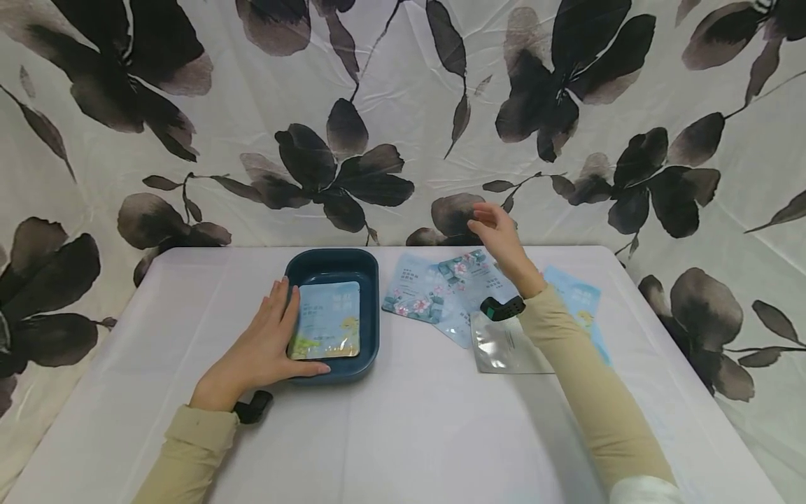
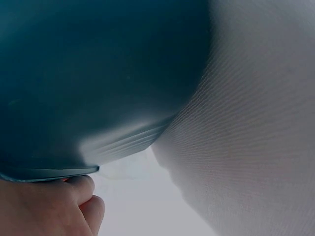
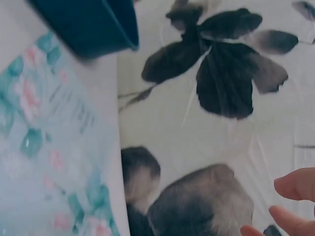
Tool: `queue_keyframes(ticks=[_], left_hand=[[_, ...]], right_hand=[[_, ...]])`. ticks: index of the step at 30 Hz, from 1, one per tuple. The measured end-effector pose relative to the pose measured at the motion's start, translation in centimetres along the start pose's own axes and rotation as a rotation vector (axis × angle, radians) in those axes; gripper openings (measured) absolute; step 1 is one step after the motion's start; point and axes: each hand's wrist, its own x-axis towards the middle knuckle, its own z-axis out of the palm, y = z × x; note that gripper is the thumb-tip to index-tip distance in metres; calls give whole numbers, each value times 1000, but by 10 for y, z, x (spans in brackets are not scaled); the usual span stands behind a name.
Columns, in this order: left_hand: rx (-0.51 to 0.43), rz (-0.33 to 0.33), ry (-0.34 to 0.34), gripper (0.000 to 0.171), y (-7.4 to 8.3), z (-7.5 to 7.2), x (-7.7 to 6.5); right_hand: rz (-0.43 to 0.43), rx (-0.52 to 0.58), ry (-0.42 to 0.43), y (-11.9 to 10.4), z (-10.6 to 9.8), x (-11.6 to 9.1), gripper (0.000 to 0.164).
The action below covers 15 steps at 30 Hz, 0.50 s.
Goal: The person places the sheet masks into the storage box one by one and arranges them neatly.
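A deep dark-blue rectangular basin (image 1: 369,353) stands left of centre on the table. Inside it lies a light-blue sachet (image 1: 329,318) with a green and yellow pattern along its lower edge. My left hand (image 1: 267,339) rests on the basin's near left corner, fingers stretched along the left rim, thumb across the front rim. My right hand (image 1: 497,234) hovers over the table's back edge, fingers loosely bent, nothing between them. Beneath it are floral sachets (image 1: 413,287). A silver sachet (image 1: 504,346) lies nearer me, partly hidden by the right forearm.
Another light-blue sachet (image 1: 576,297) lies to the right, partly behind the right sleeve. A white cloth covers the table (image 1: 403,434). A curtain with dark flowers (image 1: 403,105) hangs directly behind the table's back edge.
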Motion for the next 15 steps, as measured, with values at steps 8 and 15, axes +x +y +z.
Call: queue_keyframes(ticks=[8, 15], left_hand=[[-4, 1, 4, 140, 0, 0, -1], [3, 1, 7, 141, -1, 1, 0]], right_hand=[[6, -14, 118, 22, -24, -2, 44], [99, 43, 180, 40, -33, -10, 42]])
